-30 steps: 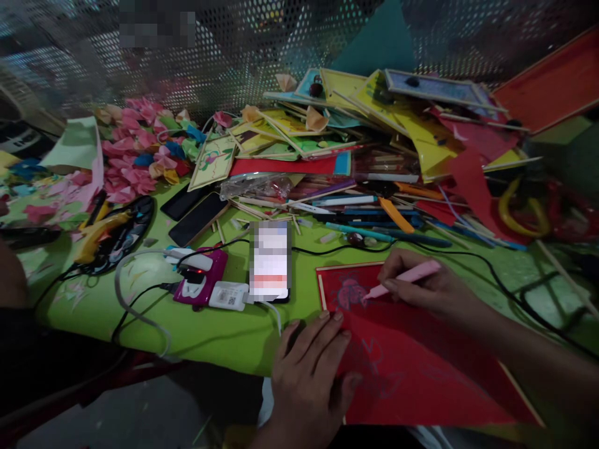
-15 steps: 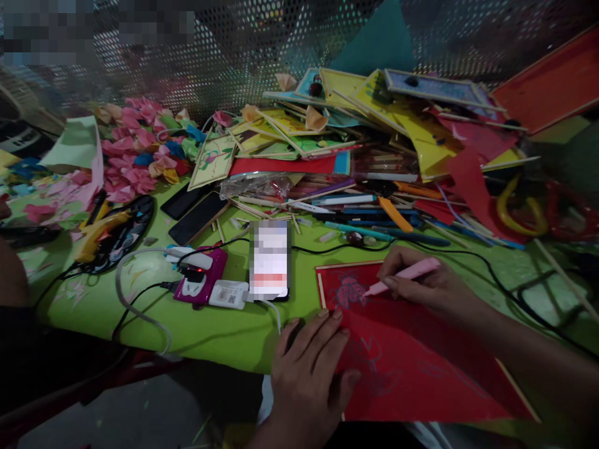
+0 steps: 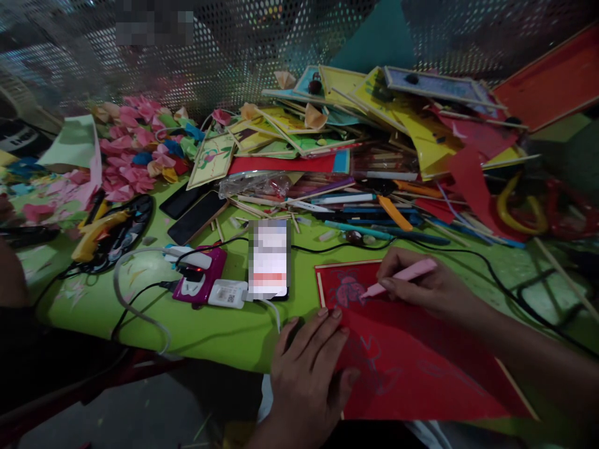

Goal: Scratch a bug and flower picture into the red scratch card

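A pink marker pen (image 3: 407, 275) is pinched in my right hand (image 3: 416, 287). Its tip rests on or just over a pink-coloured bug drawing (image 3: 347, 288) near the upper left of a red sheet (image 3: 421, 368). Thin wooden strips edge that sheet on several sides. Fingers outstretched, my left hand (image 3: 311, 368) lies flat over the sheet's left edge. Faint outlines of a flower (image 3: 372, 355) show on the red to the right of it.
A lit phone (image 3: 270, 262) lies beside a purple power strip (image 3: 201, 280) with chargers and cables. Framed cards (image 3: 388, 112), pens (image 3: 344, 199) and sticks pile up behind. Pink folded papers (image 3: 131, 143) heap at the left. Another person's arm (image 3: 12, 274) shows at the left edge.
The marker and my right hand have shifted very slightly left. My left hand stays put on the sheet.
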{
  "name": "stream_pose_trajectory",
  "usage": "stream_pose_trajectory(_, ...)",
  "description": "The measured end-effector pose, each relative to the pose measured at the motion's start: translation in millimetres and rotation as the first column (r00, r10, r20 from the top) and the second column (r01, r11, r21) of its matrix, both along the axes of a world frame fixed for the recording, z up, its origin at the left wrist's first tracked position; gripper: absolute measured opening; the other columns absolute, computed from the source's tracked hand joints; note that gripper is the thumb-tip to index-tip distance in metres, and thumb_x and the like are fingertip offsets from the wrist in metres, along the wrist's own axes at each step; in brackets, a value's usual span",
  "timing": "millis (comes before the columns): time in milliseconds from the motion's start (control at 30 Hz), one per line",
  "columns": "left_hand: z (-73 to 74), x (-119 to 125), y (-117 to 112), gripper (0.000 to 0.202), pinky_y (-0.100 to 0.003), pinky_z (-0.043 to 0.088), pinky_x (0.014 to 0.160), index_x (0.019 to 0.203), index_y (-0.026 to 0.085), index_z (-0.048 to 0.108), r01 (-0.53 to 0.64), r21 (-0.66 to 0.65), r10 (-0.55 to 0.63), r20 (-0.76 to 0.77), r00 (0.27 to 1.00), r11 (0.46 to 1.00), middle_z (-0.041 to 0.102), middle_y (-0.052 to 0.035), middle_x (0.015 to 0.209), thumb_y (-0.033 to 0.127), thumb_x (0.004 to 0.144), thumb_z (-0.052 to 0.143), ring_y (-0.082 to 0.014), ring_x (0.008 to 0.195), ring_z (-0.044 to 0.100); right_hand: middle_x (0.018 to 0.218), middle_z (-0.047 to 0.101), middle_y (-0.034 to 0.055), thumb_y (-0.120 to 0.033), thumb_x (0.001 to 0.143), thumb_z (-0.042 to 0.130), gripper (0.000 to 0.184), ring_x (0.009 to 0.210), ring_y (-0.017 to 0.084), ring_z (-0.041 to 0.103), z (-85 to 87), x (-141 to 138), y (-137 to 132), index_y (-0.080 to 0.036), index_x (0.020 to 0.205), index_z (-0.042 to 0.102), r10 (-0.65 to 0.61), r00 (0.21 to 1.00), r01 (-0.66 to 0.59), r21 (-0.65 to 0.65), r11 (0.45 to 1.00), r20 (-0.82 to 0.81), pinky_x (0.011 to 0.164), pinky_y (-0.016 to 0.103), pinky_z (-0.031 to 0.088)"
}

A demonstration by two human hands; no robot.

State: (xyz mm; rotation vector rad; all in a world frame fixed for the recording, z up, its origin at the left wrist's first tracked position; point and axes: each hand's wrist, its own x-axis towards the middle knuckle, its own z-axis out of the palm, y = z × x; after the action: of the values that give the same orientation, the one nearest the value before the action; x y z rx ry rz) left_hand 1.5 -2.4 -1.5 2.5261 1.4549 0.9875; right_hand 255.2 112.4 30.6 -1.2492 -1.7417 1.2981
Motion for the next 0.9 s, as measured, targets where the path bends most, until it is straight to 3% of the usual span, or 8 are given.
stream_pose_trajectory(300, 0.7, 0, 0, 0.032, -0.035, 0.037, 0.117, 0.126, 0.023, 0.071, -0.010, 0.017, 0.010, -0.003, 1.000, 1.000, 0.076, -0.0052, 0.133, 0.037, 0.106, 0.051, -0.0189, 0.127, 0.069, 0.065, 0.063, -0.0011, -0.051, 0.088, 0.078, 0.030, 0.055, 0.014, 0.053, -1.8, 4, -3, -0.023, 0.081, 0.069, -0.125, 0.982, 0.115, -0.077, 0.990, -0.142, 0.050, 0.026, 0.040)
stream_pose_trajectory(500, 0.9, 2, 0, 0.030, -0.037, 0.039, 0.117, 0.128, 0.024, 0.070, -0.018, 0.009, 0.018, -0.035, 0.999, 1.000, 0.076, -0.0054, 0.133, 0.035, 0.104, 0.054, -0.0196, 0.126, 0.070, 0.074, 0.064, 0.0003, -0.051, 0.088, 0.080, 0.028, 0.062, 0.016, 0.056, -1.1, 17, -6, -0.025, 0.090, 0.071, -0.180, 0.972, 0.171, -0.066, 0.983, -0.153, 0.054, 0.027, 0.043)
stream_pose_trajectory(733, 13.7, 3, -2, 0.035, -0.038, 0.036, 0.121, 0.134, 0.022, 0.066, -0.001, -0.063, -0.005, -0.097, 0.995, 0.998, 0.070, -0.0052, 0.144, 0.038, 0.105, 0.055, -0.0194, 0.133, 0.066, 0.071, 0.062, -0.0022, -0.051, 0.080, 0.088, 0.031, 0.058, 0.013, 0.052, 2.1, 19, -1, -0.026, 0.087, 0.073, -0.265, 0.905, 0.219, -0.168, 0.961, -0.333, 0.050, 0.025, 0.039)
stream_pose_trajectory(900, 22.4, 2, -5, 0.042, -0.047, 0.034, 0.128, 0.143, 0.023, 0.060, 0.015, -0.155, -0.040, -0.164, 0.986, 0.988, 0.065, -0.0059, 0.150, 0.037, 0.103, 0.058, -0.0213, 0.140, 0.061, 0.074, 0.065, -0.0010, -0.049, 0.084, 0.084, 0.028, 0.062, 0.015, 0.058, -10.6, 16, 4, -0.024, 0.086, 0.071, -0.286, 0.907, 0.244, -0.169, 0.955, -0.308, 0.051, 0.025, 0.039)
